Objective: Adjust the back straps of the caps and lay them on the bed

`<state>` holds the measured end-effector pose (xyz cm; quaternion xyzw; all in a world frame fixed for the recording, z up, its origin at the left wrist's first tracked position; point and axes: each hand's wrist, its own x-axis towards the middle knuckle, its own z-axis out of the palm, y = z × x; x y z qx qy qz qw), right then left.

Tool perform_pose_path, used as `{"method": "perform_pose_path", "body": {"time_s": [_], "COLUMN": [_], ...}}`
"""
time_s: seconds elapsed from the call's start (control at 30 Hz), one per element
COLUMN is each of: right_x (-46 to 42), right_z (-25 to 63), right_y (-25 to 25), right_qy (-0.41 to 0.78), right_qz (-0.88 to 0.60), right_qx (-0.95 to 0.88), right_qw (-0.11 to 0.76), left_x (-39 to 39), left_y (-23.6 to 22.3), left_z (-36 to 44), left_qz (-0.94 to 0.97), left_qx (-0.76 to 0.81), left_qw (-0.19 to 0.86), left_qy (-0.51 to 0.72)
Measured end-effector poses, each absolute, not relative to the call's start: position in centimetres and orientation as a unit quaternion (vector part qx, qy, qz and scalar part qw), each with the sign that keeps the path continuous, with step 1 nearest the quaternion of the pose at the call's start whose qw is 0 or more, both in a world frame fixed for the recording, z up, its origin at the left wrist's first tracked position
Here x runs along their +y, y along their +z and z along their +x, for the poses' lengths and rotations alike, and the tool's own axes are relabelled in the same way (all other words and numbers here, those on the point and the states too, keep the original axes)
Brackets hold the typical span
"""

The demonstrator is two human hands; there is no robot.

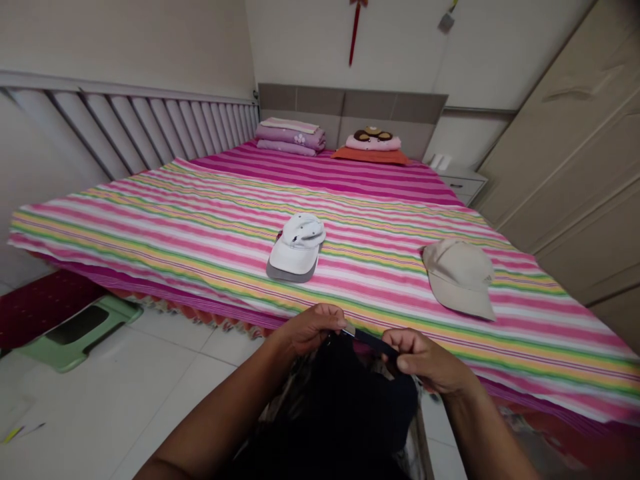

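At six o'clock, low before the bed (320, 181), the left hand (317, 328) has thumb and fingers pinched at the metal buckle (349, 328) of a dark strap (376, 343); the right hand (431, 359) grips its other end, fingers curled tight. The strap seems to belong to a black cap (345, 383), though its outline is murky. From the hands, a white cap (300, 250) lies at eleven o'clock, a beige cap (457, 277) at two.
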<state>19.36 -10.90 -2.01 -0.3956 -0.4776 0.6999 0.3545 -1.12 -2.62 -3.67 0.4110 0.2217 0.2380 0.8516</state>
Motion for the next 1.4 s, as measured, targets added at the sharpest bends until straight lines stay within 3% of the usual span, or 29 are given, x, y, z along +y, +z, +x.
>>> {"method": "perform_pose_path", "body": {"time_s": [0.23, 0.67, 0.8, 0.9, 1.13, 1.4], "right_x": [-11.0, -11.0, -11.0, -10.8, -10.2, -10.8], "right_z": [18.5, 18.0, 18.2, 18.6, 20.1, 19.9], "right_y": [-2.6, -2.6, -2.6, -2.4, -2.6, -0.5], "right_qy": [0.695, 0.689, 0.688, 0.685, 0.732, 0.728], "right_qz": [-0.398, -0.385, -0.376, -0.376, -0.398, -0.279], "right_qx": [-0.429, -0.406, -0.404, -0.418, -0.413, -0.316], "right_qw": [0.418, 0.461, 0.471, 0.463, 0.367, 0.540], "left_x": [-2.7, -2.8, -2.5, -2.1, -1.6, 0.4], "left_y": [-3.7, -3.2, -3.1, -3.0, -2.5, 0.2], "left_z": [-1.1, -1.1, -1.4, -1.5, -1.3, -2.9], "left_qz": [0.390, 0.398, 0.440, 0.468, 0.412, 0.486], "left_qx": [0.186, 0.185, 0.221, 0.236, 0.215, 0.167], "left_qw": [0.875, 0.867, 0.856, 0.845, 0.864, 0.849], "left_qy": [0.218, 0.236, 0.158, 0.109, 0.192, 0.123]}}
